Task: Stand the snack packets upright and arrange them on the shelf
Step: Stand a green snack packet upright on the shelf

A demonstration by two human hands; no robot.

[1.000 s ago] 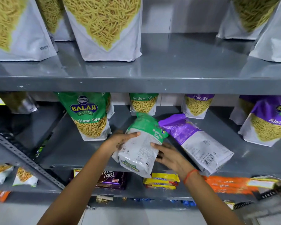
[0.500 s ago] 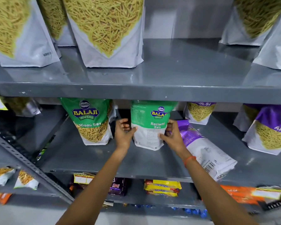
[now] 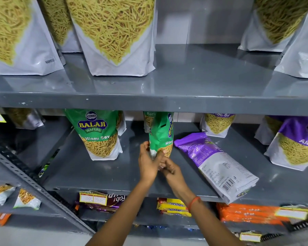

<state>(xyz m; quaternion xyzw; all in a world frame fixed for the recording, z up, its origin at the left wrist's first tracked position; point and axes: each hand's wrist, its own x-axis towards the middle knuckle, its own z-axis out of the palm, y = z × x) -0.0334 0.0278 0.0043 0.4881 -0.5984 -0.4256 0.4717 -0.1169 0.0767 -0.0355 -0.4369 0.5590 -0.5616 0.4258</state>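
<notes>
A green Ratlami Sev packet [image 3: 163, 134] stands upright on the grey middle shelf [image 3: 100, 173], turned edge-on toward me. My left hand [image 3: 148, 162] holds its lower left side. My right hand [image 3: 169, 167] is at the packet's bottom, fingers curled under it. A purple Aloo Sev packet [image 3: 215, 162] lies flat on its face to the right, its bottom end hanging over the shelf's front edge. Another green packet [image 3: 98, 134] stands upright to the left.
More packets stand at the back [image 3: 218, 124] and a purple one at the right [image 3: 295, 142]. Large white bags [image 3: 114, 36] fill the upper shelf. Below are biscuit packs [image 3: 172, 208] and orange packs [image 3: 247, 213]. A slotted steel brace [image 3: 34, 185] runs diagonally at left.
The green packet was lifted from lying flat, stood upright facing me, then turned edge-on. Both hands slid from its sides down to its bottom end.
</notes>
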